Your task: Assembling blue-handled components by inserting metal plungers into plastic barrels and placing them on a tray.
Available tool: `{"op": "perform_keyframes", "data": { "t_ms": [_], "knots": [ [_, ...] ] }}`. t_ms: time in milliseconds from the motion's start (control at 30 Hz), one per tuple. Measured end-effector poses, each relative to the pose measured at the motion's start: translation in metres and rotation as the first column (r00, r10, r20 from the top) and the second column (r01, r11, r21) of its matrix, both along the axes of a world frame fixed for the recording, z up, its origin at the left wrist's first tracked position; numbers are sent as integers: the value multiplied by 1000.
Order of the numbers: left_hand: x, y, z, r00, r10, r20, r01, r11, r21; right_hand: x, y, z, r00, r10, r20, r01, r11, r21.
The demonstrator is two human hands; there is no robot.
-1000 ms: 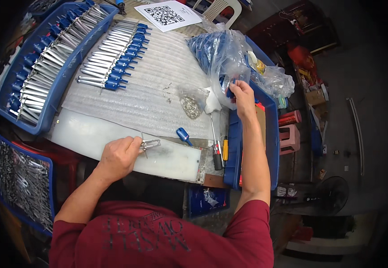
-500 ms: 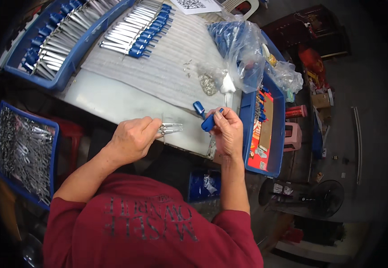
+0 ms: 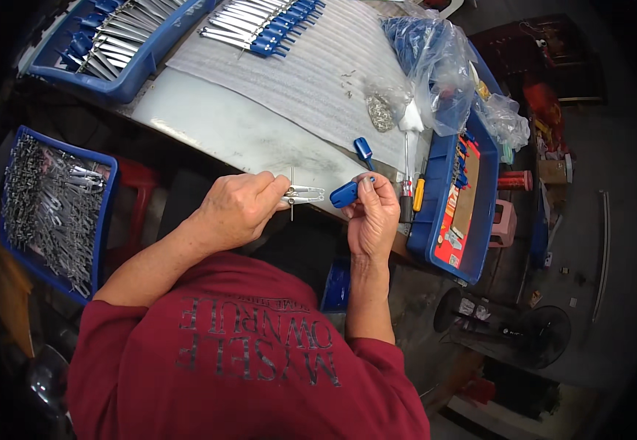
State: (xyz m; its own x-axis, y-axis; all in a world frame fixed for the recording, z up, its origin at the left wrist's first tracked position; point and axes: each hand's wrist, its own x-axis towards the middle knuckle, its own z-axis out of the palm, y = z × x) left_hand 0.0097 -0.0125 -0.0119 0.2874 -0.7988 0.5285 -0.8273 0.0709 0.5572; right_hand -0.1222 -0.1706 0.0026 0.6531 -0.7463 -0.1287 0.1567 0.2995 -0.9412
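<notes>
My left hand (image 3: 241, 209) grips a small silver metal part (image 3: 302, 194) with two flat arms and a thin pin crossing it, held at the table's near edge. My right hand (image 3: 371, 213) holds a blue plastic handle (image 3: 346, 194), its end pointing at the metal part, a small gap between them. Another blue handle (image 3: 363, 149) lies on the table just beyond my hands.
A blue tray (image 3: 106, 81) and the ribbed foam mat (image 3: 318, 81) hold rows of finished blue-handled tools (image 3: 263, 18). A blue bin of metal parts (image 3: 47, 205) stands at left. Screwdrivers (image 3: 410, 194), a bag of blue handles (image 3: 428, 59) and another blue tray (image 3: 439, 220) sit right.
My right hand came back from the bag with a blue handle and now holds it up to the metal part. My left hand lifted the part slightly toward it.
</notes>
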Motion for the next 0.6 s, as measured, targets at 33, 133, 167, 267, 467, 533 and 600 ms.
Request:
{"op": "perform_keyframes", "data": {
  "t_ms": [33,133,167,267,467,533,600],
  "knots": [
    [-1,0,-1,1000,2,-2,-2,1000,6,-1,0,-2,999,8,31,-9,999,31],
    [-2,1,-3,1000,17,11,-17,999,30,-2,5,-2,999,6,44,-9,997,82],
    [-3,1,-4,1000,10,10,-10,1000,25,-2,6,-3,999,7,42,-10,996,89],
    [-4,2,-3,1000,8,15,-9,1000,28,-2,11,-5,999,-43,9,43,998,46],
    [-5,1,-4,997,17,74,-20,999,40,-5,14,-8,999,-36,33,35,999,17],
    [-5,0,-5,994,21,106,-26,998,50,-5,16,-9,998,-52,33,50,997,52],
    [-5,1,-7,993,21,114,-28,998,59,-6,17,-10,999,-42,32,40,996,74]
  ]
}}
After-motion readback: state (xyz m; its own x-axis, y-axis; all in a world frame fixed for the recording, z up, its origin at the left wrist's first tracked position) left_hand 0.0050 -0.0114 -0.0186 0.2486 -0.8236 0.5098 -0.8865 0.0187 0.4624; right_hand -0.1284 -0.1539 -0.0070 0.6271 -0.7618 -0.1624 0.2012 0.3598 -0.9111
